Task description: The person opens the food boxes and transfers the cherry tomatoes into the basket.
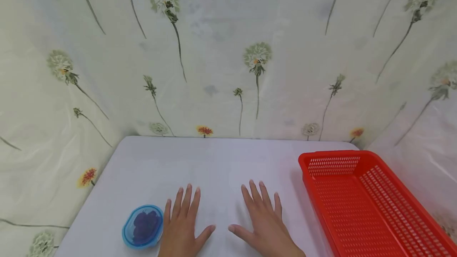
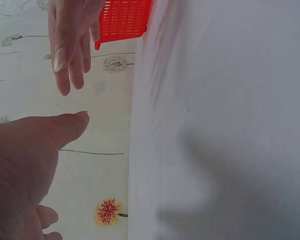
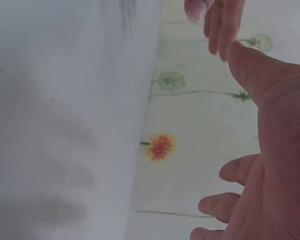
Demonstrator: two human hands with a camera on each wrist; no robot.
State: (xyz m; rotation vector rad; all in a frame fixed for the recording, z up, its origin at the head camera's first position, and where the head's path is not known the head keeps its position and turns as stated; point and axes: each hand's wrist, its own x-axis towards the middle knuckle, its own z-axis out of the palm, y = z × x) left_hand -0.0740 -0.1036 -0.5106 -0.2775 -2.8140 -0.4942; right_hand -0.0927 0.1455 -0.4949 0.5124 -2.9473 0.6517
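Note:
Both hands are held palm down with fingers spread, over the white table. My left hand is just right of a small container with a light blue rim and dark purple contents seen through its clear top. What the contents are cannot be made out. The right hand is between the left hand and a red plastic basket. Neither hand holds anything. Shadows below the palms in both wrist views suggest the hands hover above the tabletop.
The red basket has slotted walls and stands along the table's right side. Behind the table and at both sides hangs a pale curtain printed with dandelions. The table's back edge meets this curtain.

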